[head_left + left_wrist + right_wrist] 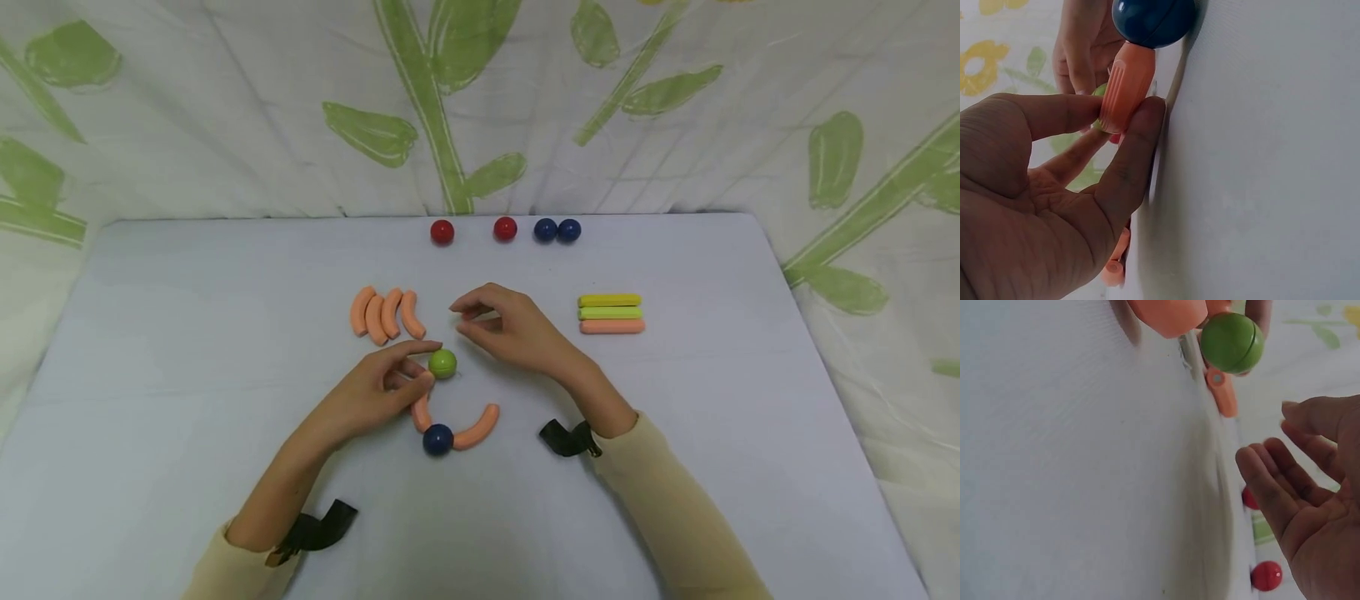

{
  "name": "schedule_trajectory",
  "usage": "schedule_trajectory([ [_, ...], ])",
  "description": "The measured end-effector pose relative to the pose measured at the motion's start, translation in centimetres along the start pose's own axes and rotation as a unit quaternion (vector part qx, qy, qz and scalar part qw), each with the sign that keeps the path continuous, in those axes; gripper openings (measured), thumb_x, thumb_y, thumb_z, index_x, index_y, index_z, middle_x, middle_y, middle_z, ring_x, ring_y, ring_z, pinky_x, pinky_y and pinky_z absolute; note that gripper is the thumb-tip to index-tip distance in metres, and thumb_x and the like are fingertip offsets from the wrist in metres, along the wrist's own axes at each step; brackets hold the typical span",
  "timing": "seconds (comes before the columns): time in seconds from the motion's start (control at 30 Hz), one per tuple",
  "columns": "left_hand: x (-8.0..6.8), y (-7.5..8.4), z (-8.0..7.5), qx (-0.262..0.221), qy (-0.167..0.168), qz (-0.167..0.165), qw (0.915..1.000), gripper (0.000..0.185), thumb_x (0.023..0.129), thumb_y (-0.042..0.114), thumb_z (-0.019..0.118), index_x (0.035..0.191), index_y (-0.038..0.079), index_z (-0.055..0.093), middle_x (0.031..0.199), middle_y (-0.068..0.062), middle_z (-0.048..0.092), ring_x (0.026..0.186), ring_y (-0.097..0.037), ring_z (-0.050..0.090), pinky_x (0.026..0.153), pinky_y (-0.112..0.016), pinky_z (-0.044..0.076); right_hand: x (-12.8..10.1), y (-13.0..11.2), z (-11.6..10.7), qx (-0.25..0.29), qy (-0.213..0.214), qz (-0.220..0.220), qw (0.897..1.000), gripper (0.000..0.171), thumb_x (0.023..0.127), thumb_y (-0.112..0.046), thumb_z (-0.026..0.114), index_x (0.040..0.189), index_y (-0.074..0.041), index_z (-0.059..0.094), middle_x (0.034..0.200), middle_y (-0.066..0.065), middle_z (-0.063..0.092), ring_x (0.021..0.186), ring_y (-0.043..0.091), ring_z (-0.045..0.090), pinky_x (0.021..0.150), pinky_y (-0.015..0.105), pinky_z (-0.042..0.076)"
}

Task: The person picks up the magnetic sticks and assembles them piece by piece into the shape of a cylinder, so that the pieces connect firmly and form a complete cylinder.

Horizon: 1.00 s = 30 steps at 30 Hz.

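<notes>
My left hand (pixel 378 387) pinches a curved orange stick (pixel 1127 87) between thumb and fingers, just above the table. One end of this stick meets a dark blue ball (pixel 438 440); a green ball (pixel 442 363) is at its other end, touched by my left forefinger. A second curved orange stick (pixel 477 427) extends right from the blue ball. To the upper right of the green ball, my right hand (pixel 517 329) hovers with loosely bent fingers and holds nothing. Whether the green ball is fixed to the stick is hidden by the left fingers.
Several curved orange sticks (pixel 386 315) lie beyond my left hand. Straight yellow, lime and orange sticks (pixel 611 313) lie side by side at right. Along the far edge sit two red balls (pixel 442 232) and two dark blue balls (pixel 557 231). A leaf-patterned cloth hangs behind the white table (pixel 187 333).
</notes>
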<state>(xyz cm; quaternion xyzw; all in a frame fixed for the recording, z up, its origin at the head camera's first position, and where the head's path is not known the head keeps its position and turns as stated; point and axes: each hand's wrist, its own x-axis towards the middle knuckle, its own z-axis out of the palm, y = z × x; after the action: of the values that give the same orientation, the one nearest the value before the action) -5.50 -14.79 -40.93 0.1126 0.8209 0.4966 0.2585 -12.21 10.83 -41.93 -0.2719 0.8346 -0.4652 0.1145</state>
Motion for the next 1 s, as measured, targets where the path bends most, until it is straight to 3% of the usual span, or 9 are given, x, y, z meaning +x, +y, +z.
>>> schedule_trajectory([
  [0.27, -0.2, -0.3, -0.1, -0.007, 0.002, 0.010, 0.9999, 0.048, 0.106, 0.022, 0.065, 0.151, 0.010, 0.056, 0.115, -0.017, 0.075, 0.082, -0.016, 0.069, 0.074, -0.027, 0.050, 1.8, 0.0, 0.1, -0.001, -0.014, -0.013, 1.000, 0.026, 0.104, -0.012, 0.068, 0.129, -0.005, 0.069, 0.127, 0.010, 0.070, 0.122, 0.022, 0.068, 0.105, 0.035, 0.058],
  [0.57, -0.7, -0.5, -0.1, -0.013, 0.007, 0.010, 0.9998, 0.047, 0.105, 0.020, 0.066, 0.150, 0.009, 0.056, 0.112, -0.017, 0.076, 0.081, -0.015, 0.071, 0.075, -0.027, 0.050, 3.9, -0.5, 0.6, -0.053, -0.047, -0.033, 0.997, 0.028, 0.103, -0.012, 0.068, 0.130, -0.006, 0.070, 0.128, 0.009, 0.069, 0.121, 0.022, 0.067, 0.104, 0.033, 0.057],
  [0.83, -1.1, -0.7, 0.0, -0.027, 0.017, 0.000, 0.9995, 0.047, 0.105, 0.020, 0.067, 0.149, 0.008, 0.056, 0.113, -0.017, 0.076, 0.082, -0.015, 0.072, 0.078, -0.026, 0.051, 5.9, -1.9, 0.9, -0.154, -0.091, -0.055, 0.982, 0.028, 0.104, -0.009, 0.065, 0.132, -0.013, 0.070, 0.136, 0.001, 0.067, 0.134, 0.018, 0.060, 0.117, 0.036, 0.046],
  [0.93, -1.2, -0.8, 0.1, -0.036, 0.017, 0.002, 0.9992, 0.047, 0.105, 0.020, 0.066, 0.149, 0.008, 0.055, 0.113, -0.017, 0.075, 0.082, -0.014, 0.073, 0.079, -0.025, 0.051, 6.5, -2.3, 1.1, -0.160, -0.112, -0.078, 0.978, 0.027, 0.103, -0.002, 0.062, 0.125, -0.014, 0.074, 0.133, -0.001, 0.069, 0.130, 0.017, 0.060, 0.114, 0.034, 0.047],
  [1.0, -1.3, -0.8, 0.2, -0.042, 0.017, 0.003, 0.9990, 0.047, 0.105, 0.020, 0.066, 0.149, 0.008, 0.055, 0.114, -0.017, 0.075, 0.082, -0.014, 0.073, 0.080, -0.025, 0.052, 6.8, -2.4, 1.3, -0.160, -0.125, -0.100, 0.974, 0.029, 0.102, 0.003, 0.057, 0.116, -0.014, 0.075, 0.123, -0.001, 0.072, 0.120, 0.016, 0.063, 0.108, 0.033, 0.049],
])
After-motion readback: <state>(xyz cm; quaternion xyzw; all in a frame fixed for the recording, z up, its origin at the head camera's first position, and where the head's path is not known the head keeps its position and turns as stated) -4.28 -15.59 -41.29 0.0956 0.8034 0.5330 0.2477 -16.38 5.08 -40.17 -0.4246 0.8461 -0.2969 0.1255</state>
